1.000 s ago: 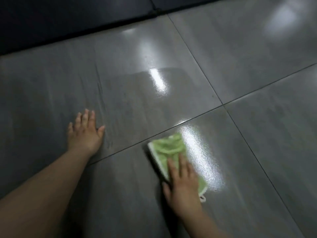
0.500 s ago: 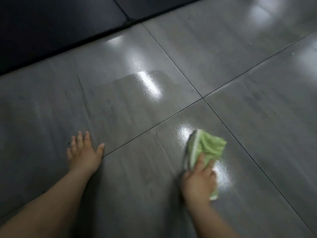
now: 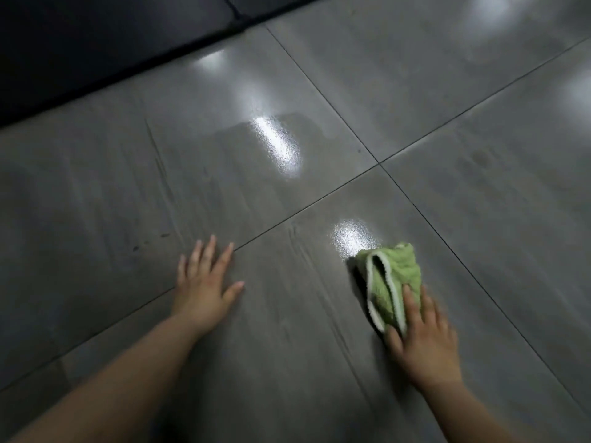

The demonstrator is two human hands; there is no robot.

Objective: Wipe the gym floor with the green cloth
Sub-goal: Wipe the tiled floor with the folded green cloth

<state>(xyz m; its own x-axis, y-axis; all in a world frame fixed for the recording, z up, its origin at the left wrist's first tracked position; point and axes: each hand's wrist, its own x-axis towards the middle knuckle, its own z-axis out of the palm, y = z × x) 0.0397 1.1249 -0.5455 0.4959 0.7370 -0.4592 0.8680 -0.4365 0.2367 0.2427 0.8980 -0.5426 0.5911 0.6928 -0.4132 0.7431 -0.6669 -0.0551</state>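
A folded green cloth (image 3: 390, 279) with a white hem lies bunched on the grey tiled gym floor (image 3: 479, 225), right of centre. My right hand (image 3: 423, 340) presses on its near end with straight fingers. My left hand (image 3: 204, 286) rests flat on the floor to the left, fingers spread, across a tile joint. A wet shiny patch (image 3: 350, 238) sits just beyond the cloth.
A larger wet streak (image 3: 275, 145) glistens on the tile farther away. Dark scuff marks (image 3: 150, 243) show on the left tile. A black mat or padded edge (image 3: 96, 46) borders the floor at the top left. Dark grout lines cross near the centre.
My right hand has pushed the cloth from the tile's left part to the right, and the cloth has bunched up. My left hand stays planted on the floor; the view has shifted.
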